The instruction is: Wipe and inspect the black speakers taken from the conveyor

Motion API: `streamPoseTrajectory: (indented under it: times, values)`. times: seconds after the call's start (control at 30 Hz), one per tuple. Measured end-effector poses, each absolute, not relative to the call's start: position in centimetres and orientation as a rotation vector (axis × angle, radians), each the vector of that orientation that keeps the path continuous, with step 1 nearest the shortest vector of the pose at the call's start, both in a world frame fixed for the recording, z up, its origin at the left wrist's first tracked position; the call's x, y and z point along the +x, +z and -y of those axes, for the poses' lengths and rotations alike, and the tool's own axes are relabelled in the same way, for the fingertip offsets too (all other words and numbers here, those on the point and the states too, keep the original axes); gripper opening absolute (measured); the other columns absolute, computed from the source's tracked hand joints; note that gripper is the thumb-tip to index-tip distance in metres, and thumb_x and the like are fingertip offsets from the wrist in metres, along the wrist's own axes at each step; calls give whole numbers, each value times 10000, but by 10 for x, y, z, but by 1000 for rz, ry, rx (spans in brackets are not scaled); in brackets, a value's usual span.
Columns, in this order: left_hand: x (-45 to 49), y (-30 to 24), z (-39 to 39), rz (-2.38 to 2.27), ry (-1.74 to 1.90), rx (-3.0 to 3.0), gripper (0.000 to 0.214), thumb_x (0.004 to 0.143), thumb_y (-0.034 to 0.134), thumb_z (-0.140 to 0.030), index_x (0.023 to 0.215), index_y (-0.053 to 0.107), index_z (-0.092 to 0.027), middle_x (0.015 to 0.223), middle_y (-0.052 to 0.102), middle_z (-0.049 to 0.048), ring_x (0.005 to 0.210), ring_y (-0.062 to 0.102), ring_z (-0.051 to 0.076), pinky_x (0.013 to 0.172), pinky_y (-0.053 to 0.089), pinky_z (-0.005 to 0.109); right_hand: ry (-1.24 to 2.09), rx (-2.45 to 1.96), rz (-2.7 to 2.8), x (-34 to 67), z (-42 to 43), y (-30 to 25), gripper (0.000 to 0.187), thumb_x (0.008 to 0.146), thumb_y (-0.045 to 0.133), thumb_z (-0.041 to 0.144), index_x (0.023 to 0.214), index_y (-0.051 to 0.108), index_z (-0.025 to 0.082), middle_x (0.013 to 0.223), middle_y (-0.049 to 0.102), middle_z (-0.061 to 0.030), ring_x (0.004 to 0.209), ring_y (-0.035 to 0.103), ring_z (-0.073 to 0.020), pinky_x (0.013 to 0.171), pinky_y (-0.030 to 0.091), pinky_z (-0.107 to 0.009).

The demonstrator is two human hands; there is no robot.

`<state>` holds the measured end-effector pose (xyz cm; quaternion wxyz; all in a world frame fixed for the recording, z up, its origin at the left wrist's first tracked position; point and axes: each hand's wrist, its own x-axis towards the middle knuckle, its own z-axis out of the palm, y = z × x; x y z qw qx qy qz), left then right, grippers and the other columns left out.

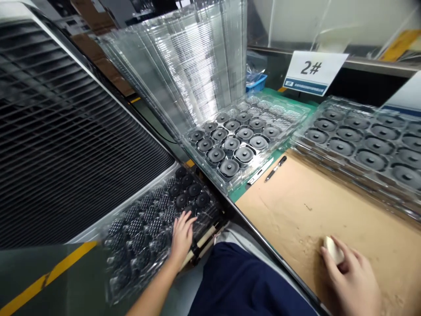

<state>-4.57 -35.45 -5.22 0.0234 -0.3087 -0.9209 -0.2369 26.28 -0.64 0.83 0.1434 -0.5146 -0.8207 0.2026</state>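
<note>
My left hand [181,235] reaches down to the left and rests with spread fingers on a clear plastic tray [138,245] set low beside the bench; several black round speaker parts [189,191] sit in its far corner. My right hand [353,274] lies on a brown cardboard sheet [296,210] on the bench, its fingers curled round a small white block [333,249]. Beyond the cardboard stands another clear tray [296,115] partly filled with black round parts [232,145].
A tall stack of empty clear trays [184,66] leans behind the middle tray. More filled trays [365,140] are stacked at the right. A black pen [275,168] and a white strip lie by the cardboard's far edge. A "2#" sign [312,72] stands behind. A ribbed dark panel [59,145] fills the left.
</note>
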Motion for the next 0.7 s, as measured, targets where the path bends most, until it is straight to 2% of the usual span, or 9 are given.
streamPoseTrajectory:
  times: [0.07, 0.17, 0.27, 0.4, 0.47, 0.53, 0.6, 0.7]
  values:
    - [-33, -53, 334, 2810, -812, -1008, 289, 904, 400, -192, 1107, 598, -247, 1304, 537, 78, 1328, 349, 272, 1084, 224, 591, 501, -1546, 2314, 272, 5, 4, 657, 754, 397, 658, 1107, 642, 161, 960, 583, -122, 740, 580, -243, 725, 468, -402]
    - [-24, -49, 307, 2741, -943, -1114, 267, 894, 430, -218, 1088, 611, -251, 1303, 546, 60, 1320, 371, 241, 1103, 237, 545, 370, -1504, 2226, 280, 9, -4, 636, 778, 370, 611, 1068, 660, 124, 1044, 555, -165, 937, 557, -317, 797, 445, -441]
    - [-18, -40, 287, 2680, -1086, -1198, 240, 891, 441, -250, 1030, 637, -242, 1205, 618, 58, 1237, 479, 225, 1066, 344, 490, 316, -1453, 2122, 276, 15, -9, 598, 805, 356, 552, 1059, 655, 101, 1122, 521, -187, 1042, 510, -338, 871, 410, -462]
    - [-6, -26, 268, 2655, -1263, -1302, 217, 887, 459, -290, 915, 668, -238, 992, 703, 47, 989, 640, 209, 884, 522, 387, 309, -1430, 2049, 268, 17, -12, 547, 829, 387, 524, 1125, 612, 121, 1176, 495, -179, 1067, 496, -326, 888, 398, -467]
    - [1, -18, 260, 2663, -1335, -1361, 219, 892, 450, -284, 857, 663, -246, 857, 719, 24, 837, 677, 187, 767, 564, 328, 331, -1410, 2014, 267, 16, -13, 543, 836, 405, 526, 1144, 594, 121, 1178, 486, -179, 1088, 483, -320, 904, 391, -461]
    - [7, -12, 253, 2670, -1398, -1406, 226, 908, 412, -259, 910, 639, -256, 786, 715, 8, 738, 683, 167, 684, 576, 290, 375, -1389, 1979, 269, 15, -14, 535, 839, 421, 535, 1119, 604, 117, 1147, 492, -173, 1082, 484, -307, 911, 392, -443]
    - [12, -6, 246, 2661, -1444, -1441, 259, 919, 366, -234, 1031, 598, -264, 850, 713, 18, 745, 687, 161, 688, 583, 290, 430, -1374, 1936, 271, 15, -14, 513, 844, 431, 537, 1078, 624, 123, 1101, 504, -156, 1048, 501, -283, 894, 406, -417]
    - [16, 3, 235, 2617, -1466, -1490, 316, 916, 335, -209, 1133, 554, -273, 1037, 675, 53, 895, 672, 178, 811, 570, 339, 501, -1358, 1860, 273, 16, -14, 472, 851, 452, 516, 1073, 624, 136, 1067, 520, -131, 1000, 519, -251, 873, 420, -391]
